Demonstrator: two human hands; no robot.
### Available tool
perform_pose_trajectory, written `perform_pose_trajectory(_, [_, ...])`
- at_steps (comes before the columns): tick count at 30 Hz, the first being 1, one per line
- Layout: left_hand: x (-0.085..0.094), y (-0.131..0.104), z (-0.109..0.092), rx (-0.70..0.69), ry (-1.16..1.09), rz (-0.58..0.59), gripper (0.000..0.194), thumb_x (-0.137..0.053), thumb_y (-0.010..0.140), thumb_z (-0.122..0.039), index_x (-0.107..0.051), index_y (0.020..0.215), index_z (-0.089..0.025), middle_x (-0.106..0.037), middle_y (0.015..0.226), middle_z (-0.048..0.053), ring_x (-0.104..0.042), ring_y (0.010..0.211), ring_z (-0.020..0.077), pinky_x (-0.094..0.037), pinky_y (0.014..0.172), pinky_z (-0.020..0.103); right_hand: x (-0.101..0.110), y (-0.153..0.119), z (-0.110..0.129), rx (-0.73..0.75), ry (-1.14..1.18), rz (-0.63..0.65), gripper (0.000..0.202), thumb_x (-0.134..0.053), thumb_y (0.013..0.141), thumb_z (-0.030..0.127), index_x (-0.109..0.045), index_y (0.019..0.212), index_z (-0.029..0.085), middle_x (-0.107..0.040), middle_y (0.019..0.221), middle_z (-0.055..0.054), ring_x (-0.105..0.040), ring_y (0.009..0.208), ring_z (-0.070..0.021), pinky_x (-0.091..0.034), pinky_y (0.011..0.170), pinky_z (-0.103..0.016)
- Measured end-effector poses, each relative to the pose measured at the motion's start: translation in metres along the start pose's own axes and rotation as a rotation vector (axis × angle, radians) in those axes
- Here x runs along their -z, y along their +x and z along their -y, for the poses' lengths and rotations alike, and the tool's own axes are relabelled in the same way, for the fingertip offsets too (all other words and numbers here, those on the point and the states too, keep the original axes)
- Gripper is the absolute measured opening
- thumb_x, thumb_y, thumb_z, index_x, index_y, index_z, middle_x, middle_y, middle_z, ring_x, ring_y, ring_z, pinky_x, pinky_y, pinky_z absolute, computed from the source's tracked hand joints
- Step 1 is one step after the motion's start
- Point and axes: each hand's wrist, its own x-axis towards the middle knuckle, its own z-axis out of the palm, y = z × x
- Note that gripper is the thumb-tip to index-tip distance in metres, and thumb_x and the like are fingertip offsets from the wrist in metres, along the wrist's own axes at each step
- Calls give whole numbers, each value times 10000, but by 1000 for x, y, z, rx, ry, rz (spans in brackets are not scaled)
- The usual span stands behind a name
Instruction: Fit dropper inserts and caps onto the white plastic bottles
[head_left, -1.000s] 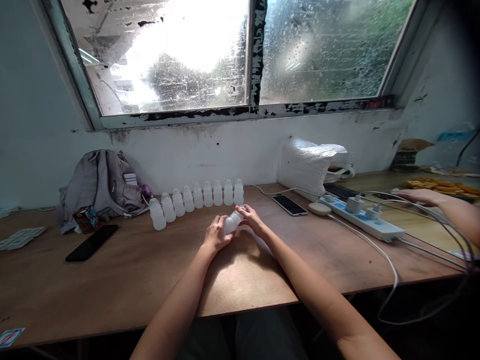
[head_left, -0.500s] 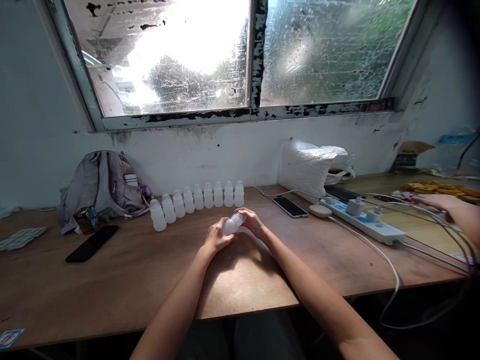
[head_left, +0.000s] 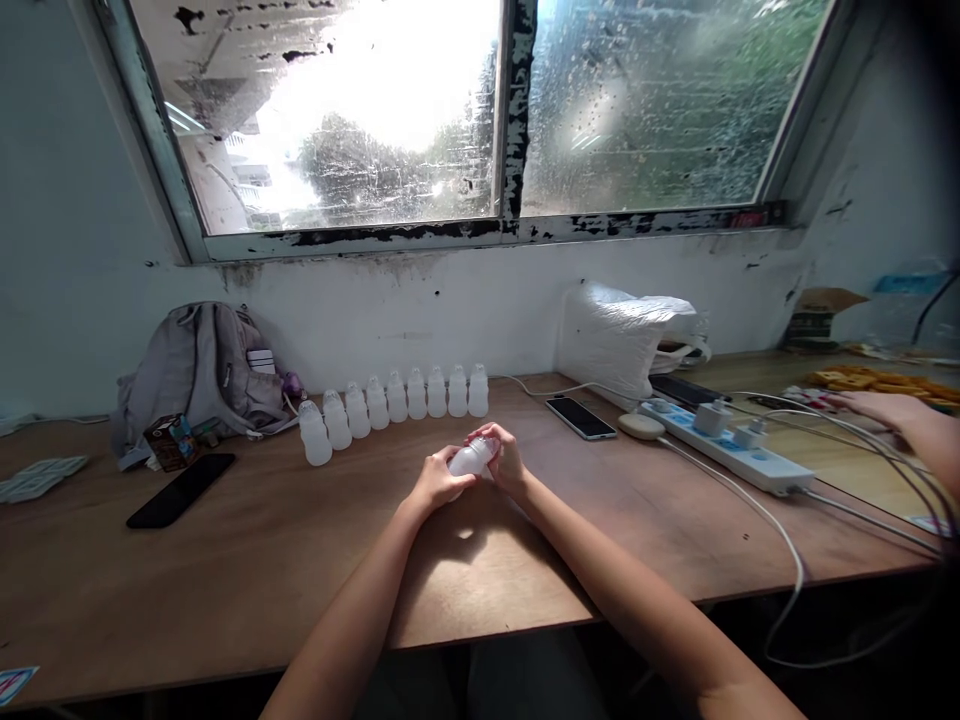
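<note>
A frosted white baby bottle lies tilted between my two hands, above the wooden table. My left hand is wrapped round its body. Closed about the cap end at the right is my right hand, whose fingers partly hide the cap. Behind my hands, a row of several similar bottles with clear caps stands upright, curving from the left toward the wall.
At the left are a grey backpack, a small brown box and a black phone. Another phone, a round white puck, a power strip with cables and a white bag lie right. Another person's hand rests far right.
The bottle in my hands has tipped closer to level, its cap end now lower and further right. My right hand has closed more round the cap. The row of bottles stands as before.
</note>
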Motion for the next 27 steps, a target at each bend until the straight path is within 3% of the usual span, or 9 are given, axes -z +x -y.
perform_pose_trajectory(6, [-9, -5, -2, -34, -8, -52, 475, -655, 570, -353, -573, 995, -158, -636, 881, 51, -582, 758, 178, -460, 678, 271, -10, -8, -5, 100, -59, -171, 81, -497, 605, 252, -470, 558, 192, -563, 498, 11, -541, 503, -149, -419, 515, -269])
perform_pose_trajectory(12, [-13, -7, -3, -17, -109, -88, 435, -659, 575, -305, -575, 972, -152, -635, 836, 28, -580, 744, 169, -460, 662, 262, -13, -12, -4, 277, -244, -185, 88, -475, 627, 279, -474, 604, 194, -630, 593, -23, -575, 637, -173, -413, 588, -273])
perform_pose_trajectory(17, [-12, -5, -2, 1, -122, -75, 440, -664, 576, -318, -575, 972, -151, -636, 846, 32, -580, 766, 181, -462, 681, 278, -12, -10, -9, 283, -381, -215, 126, -460, 658, 329, -457, 700, 210, -633, 657, -36, -550, 607, -173, -410, 571, -282])
perform_pose_trajectory(27, [-9, -6, -6, 0, 182, -151, 494, -588, 654, -343, -443, 1106, -208, -572, 1032, 65, -550, 889, 207, -431, 784, 324, -3, -4, -13, 111, -428, -133, 267, -475, 692, 463, -478, 802, 220, -568, 667, 4, -505, 562, -135, -398, 498, -243])
